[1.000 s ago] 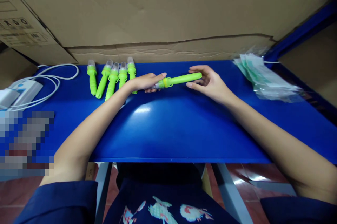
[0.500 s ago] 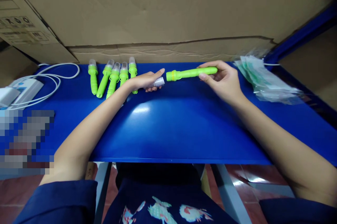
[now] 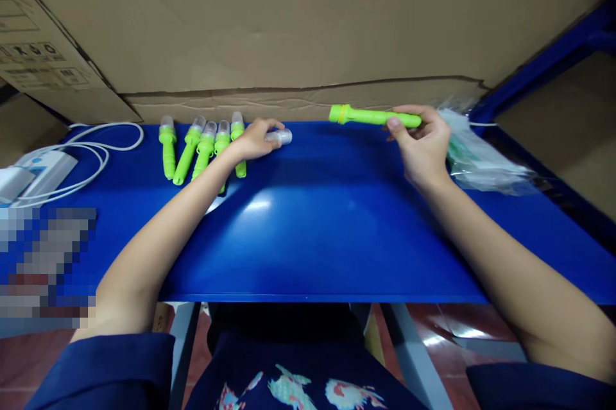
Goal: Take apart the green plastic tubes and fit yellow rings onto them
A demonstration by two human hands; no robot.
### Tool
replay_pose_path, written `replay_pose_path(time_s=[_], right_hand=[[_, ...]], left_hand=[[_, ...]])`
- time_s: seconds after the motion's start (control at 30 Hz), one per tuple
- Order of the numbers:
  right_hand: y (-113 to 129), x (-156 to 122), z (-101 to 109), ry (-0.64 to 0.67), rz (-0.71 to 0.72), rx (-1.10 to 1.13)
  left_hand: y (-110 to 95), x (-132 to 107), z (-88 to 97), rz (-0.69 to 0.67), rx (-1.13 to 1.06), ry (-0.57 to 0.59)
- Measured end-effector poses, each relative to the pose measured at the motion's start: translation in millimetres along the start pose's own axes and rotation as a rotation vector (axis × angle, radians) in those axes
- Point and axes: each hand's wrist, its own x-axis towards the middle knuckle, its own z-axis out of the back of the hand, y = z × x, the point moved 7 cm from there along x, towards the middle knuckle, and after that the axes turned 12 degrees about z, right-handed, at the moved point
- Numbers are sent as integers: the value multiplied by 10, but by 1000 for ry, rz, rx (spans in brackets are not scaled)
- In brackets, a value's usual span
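My left hand (image 3: 254,138) pinches a small clear cap (image 3: 280,136) just above the blue table (image 3: 308,224), beside a row of several green tubes with clear caps (image 3: 199,147) lying at the back left. My right hand (image 3: 423,144) grips a green tube (image 3: 370,117) by its right end and holds it level in the air at the back right, its open collar pointing left. The cap and the tube are well apart.
A stack of clear plastic bags (image 3: 481,153) lies right of my right hand. A white device with coiled cable (image 3: 43,169) sits at the far left. Cardboard boxes (image 3: 289,25) wall off the back. A blue rail (image 3: 543,63) runs along the right.
The clear cap came off the green tube. My right hand carried the tube up and right toward the bags, while my left hand drew the cap back left toward the row.
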Motion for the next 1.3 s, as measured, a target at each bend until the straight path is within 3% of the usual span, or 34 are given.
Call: replay_pose_path(time_s=[0.23, 0.4, 0.57, 0.77, 0.93, 1.13, 1.3], right_hand=[[-13, -37, -40, 96, 7, -70], [-29, -45, -52, 144, 56, -113], [-27, -74, -72, 172, 41, -124], [12, -78, -84, 154, 44, -100], [34, -77, -113, 178, 43, -106], [119, -99, -147, 198, 50, -105], [127, -107, -163, 190, 73, -100]], left_hand=[[26, 239, 445, 97, 202, -248], [-19, 286, 545, 68, 213, -251], [80, 387, 591, 136, 113, -276], [134, 356, 757, 134, 94, -450], [46, 180, 709, 114, 102, -446], [-144, -143, 715, 3, 71, -597], [31, -100, 630, -9, 175, -580]])
